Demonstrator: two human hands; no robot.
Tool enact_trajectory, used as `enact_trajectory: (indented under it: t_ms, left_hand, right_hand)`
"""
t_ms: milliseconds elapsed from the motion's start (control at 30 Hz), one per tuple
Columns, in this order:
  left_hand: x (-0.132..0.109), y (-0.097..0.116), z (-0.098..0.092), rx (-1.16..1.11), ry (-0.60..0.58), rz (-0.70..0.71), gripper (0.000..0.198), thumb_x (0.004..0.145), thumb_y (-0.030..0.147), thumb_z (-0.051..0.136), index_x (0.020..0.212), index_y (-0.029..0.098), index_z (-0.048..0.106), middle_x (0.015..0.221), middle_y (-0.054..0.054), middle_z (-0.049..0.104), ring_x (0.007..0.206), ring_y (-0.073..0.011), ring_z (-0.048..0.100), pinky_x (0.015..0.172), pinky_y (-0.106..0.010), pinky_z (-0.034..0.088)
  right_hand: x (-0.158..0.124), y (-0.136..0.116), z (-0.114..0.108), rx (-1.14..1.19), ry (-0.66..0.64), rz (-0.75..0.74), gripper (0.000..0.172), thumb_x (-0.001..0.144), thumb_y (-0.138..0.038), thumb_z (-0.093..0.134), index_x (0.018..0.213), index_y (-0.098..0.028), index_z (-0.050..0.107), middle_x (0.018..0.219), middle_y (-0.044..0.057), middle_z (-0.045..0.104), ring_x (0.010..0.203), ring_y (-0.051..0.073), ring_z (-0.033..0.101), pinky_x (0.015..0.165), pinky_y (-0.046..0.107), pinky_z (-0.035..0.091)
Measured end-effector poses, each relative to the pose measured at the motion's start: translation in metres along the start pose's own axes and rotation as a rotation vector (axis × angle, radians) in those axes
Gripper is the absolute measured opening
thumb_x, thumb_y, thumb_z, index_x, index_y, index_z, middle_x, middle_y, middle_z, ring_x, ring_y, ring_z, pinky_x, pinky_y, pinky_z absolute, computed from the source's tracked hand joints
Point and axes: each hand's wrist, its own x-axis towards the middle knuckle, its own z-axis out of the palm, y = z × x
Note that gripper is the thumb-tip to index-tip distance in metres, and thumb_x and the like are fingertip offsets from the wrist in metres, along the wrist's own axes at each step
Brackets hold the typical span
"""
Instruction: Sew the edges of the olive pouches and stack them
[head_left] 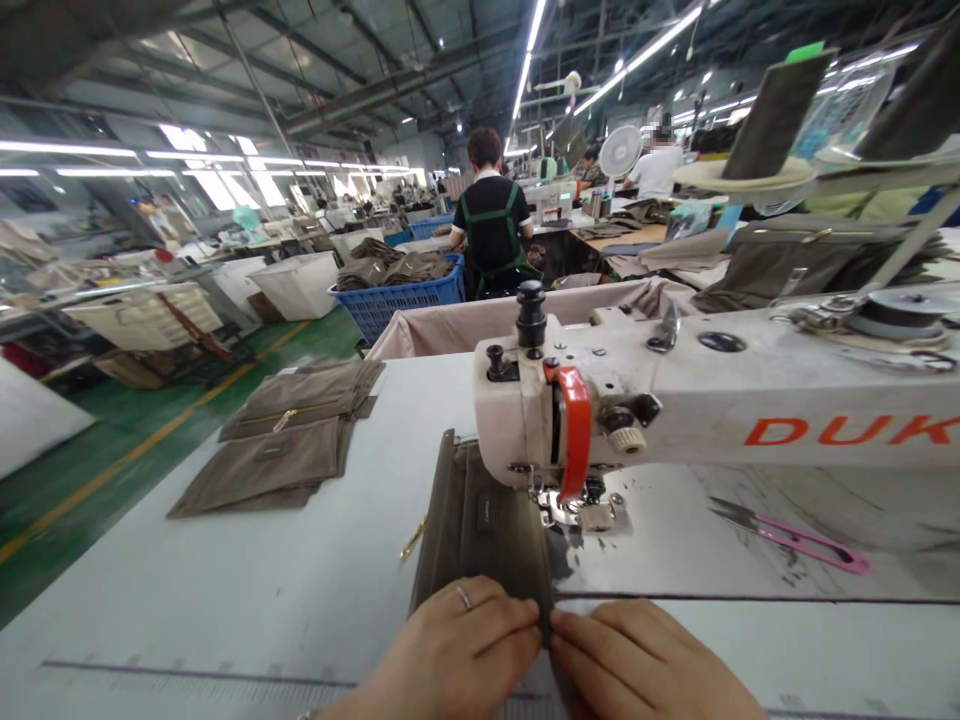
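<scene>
A dark olive fabric piece (480, 525) with a zipper along its left edge lies on the sewing table, running under the presser foot (574, 512) of a white sewing machine (675, 400). My left hand (450, 650), with a ring on one finger, presses down flat on the near end of the fabric. Right beside it, my right hand (645, 665) rests with its fingertips on the fabric's right edge. The fingers of both hands lie stretched and close together, meeting at the seam line.
A stack of finished olive pieces (289, 440) lies at the table's far left. Pink thread snips (795, 535) rest to the right under the machine arm. Behind, a person in black stands by a blue basket (401, 295) of fabric; thread cones stand at upper right.
</scene>
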Motion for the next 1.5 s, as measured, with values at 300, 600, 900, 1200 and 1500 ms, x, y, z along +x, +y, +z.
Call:
enact_trajectory:
  t_ms: [300, 600, 900, 1200, 1500]
  left_hand:
    - [0.013, -0.021, -0.011, -0.192, -0.133, -0.066, 0.035, 0.088, 0.005, 0.045, 0.12, 0.015, 0.056, 0.116, -0.011, 0.065, 0.106, -0.0226, 0.062, 0.095, -0.035, 0.048]
    - [0.023, -0.048, -0.003, -0.087, -0.105, -0.047, 0.026, 0.092, 0.008, 0.047, 0.114, 0.014, 0.059, 0.117, -0.008, 0.065, 0.108, -0.0191, 0.061, 0.1, -0.033, 0.045]
    - [0.041, -0.067, -0.001, 0.088, -0.022, -0.066, 0.016, 0.091, 0.012, 0.053, 0.104, 0.015, 0.062, 0.104, -0.003, 0.07, 0.1, -0.0151, 0.063, 0.1, -0.027, 0.047]
    - [0.05, -0.075, 0.004, 0.151, 0.035, -0.143, 0.015, 0.085, 0.01, 0.064, 0.098, 0.017, 0.066, 0.1, -0.002, 0.07, 0.101, -0.0164, 0.063, 0.103, -0.028, 0.043]
    - [0.041, -0.072, -0.016, 0.105, -0.066, -0.302, 0.015, 0.088, 0.019, 0.06, 0.102, 0.02, 0.065, 0.103, -0.005, 0.066, 0.098, -0.0236, 0.06, 0.089, -0.041, 0.051]
  right_hand:
    - [0.014, 0.016, 0.0, 0.096, -0.171, 0.08, 0.026, 0.09, -0.016, 0.045, 0.108, -0.019, 0.064, 0.103, 0.004, 0.07, 0.08, 0.018, 0.062, 0.069, 0.031, 0.054]
    - [0.037, 0.03, -0.004, 0.065, -0.187, 0.129, 0.032, 0.079, -0.011, 0.053, 0.108, -0.019, 0.064, 0.101, 0.006, 0.069, 0.089, 0.022, 0.064, 0.078, 0.036, 0.056]
    - [0.036, 0.041, 0.007, 0.037, -0.322, 0.25, 0.033, 0.087, -0.017, 0.045, 0.118, -0.017, 0.058, 0.107, 0.013, 0.065, 0.093, 0.027, 0.062, 0.076, 0.044, 0.056]
    - [0.039, 0.041, 0.008, 0.062, -0.265, 0.28, 0.031, 0.088, -0.017, 0.045, 0.116, -0.018, 0.059, 0.105, 0.012, 0.065, 0.089, 0.026, 0.061, 0.074, 0.042, 0.055]
    - [0.037, 0.043, 0.003, 0.139, -0.288, 0.288, 0.026, 0.09, -0.017, 0.045, 0.108, -0.02, 0.063, 0.097, 0.009, 0.065, 0.087, 0.026, 0.058, 0.075, 0.043, 0.052]
